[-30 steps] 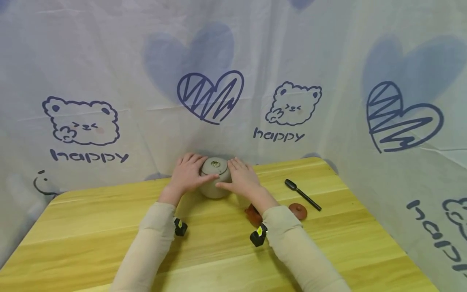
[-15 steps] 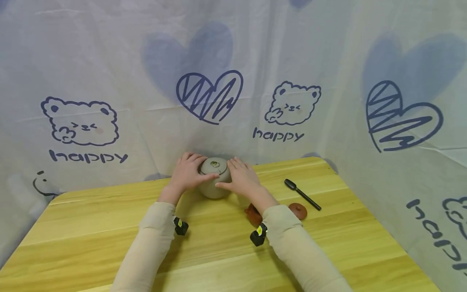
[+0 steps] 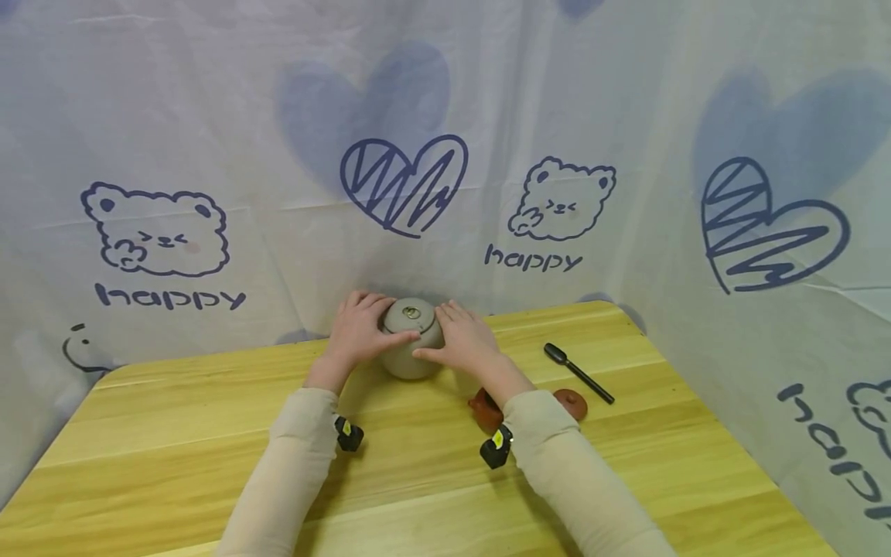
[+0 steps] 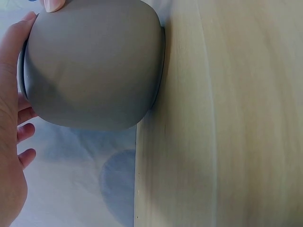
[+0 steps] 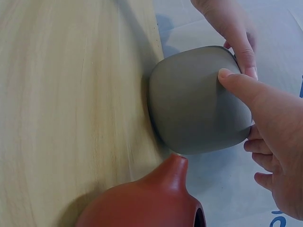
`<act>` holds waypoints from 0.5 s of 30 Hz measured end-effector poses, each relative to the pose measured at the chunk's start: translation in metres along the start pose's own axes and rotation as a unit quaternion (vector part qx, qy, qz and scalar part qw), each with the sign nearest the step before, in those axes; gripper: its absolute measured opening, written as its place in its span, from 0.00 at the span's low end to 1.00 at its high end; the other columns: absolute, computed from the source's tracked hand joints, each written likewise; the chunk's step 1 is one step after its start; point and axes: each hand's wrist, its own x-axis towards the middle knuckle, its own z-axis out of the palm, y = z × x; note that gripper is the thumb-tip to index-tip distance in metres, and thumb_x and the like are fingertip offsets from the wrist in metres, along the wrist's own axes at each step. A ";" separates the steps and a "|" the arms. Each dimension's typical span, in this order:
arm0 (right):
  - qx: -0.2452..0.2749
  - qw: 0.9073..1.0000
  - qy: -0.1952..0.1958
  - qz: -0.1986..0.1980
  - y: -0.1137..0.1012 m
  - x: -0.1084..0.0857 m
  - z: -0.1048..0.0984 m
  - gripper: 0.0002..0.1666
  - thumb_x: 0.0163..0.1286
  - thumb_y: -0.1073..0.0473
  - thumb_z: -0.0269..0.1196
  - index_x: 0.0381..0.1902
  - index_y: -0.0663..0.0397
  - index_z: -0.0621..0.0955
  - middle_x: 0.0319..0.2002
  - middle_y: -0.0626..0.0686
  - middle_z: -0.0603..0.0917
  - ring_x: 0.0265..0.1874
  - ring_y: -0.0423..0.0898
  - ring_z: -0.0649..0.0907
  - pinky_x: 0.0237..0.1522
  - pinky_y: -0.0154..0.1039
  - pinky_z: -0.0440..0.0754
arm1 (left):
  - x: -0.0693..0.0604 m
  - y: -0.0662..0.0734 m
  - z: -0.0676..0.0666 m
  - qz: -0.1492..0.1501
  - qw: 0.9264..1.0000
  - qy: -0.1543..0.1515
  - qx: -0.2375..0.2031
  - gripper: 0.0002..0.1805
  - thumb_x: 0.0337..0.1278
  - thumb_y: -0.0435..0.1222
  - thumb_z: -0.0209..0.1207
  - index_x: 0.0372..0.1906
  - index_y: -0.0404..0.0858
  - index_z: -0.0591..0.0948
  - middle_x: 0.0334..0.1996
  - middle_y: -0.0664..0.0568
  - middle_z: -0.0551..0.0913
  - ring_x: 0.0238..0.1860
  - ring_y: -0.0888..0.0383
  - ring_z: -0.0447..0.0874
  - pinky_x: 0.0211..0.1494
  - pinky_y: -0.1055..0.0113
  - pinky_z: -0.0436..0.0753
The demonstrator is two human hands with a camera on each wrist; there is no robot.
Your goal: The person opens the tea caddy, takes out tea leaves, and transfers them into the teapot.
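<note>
A grey-brown lidded jar [image 3: 411,360] stands upright at the table's back edge, a small gold-coloured ring-like mark on its lid [image 3: 404,319]. My left hand [image 3: 356,333] grips its upper left side, thumb across the front near the lid's rim. From the other side my right hand [image 3: 468,340] holds it, thumb on the front wall. In the right wrist view that thumb presses the jar [image 5: 196,101], and the left thumb lies along the rim. The left wrist view shows the jar wall [image 4: 94,66] close up, its base on the table.
A reddish-brown clay teapot [image 5: 142,203] stands without its lid beside my right forearm, partly hidden in the head view. Its round lid [image 3: 572,404] lies to the right. Behind that is a black scoop [image 3: 579,373]. A printed cloth [image 3: 418,255] hangs at the table's back edge.
</note>
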 end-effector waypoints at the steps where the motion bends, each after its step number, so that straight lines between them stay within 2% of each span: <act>1: 0.001 1.000 0.000 0.001 0.000 0.000 0.000 0.57 0.62 0.25 0.56 0.75 0.58 0.60 0.75 0.55 0.62 0.77 0.51 0.57 0.77 0.48 0.54 | 0.000 0.000 0.001 0.001 1.000 0.003 -0.001 0.46 0.38 0.71 0.63 0.58 0.41 0.80 0.56 0.48 0.80 0.58 0.47 0.68 0.61 0.48 0.67; 15: 0.004 1.000 0.008 0.000 0.001 -0.001 0.002 0.58 0.61 0.24 0.56 0.75 0.58 0.60 0.75 0.55 0.62 0.77 0.51 0.57 0.77 0.48 0.54 | -0.001 0.003 -0.003 -0.004 1.000 0.005 0.000 0.47 0.38 0.73 0.61 0.57 0.42 0.81 0.56 0.48 0.81 0.58 0.47 0.69 0.60 0.48 0.67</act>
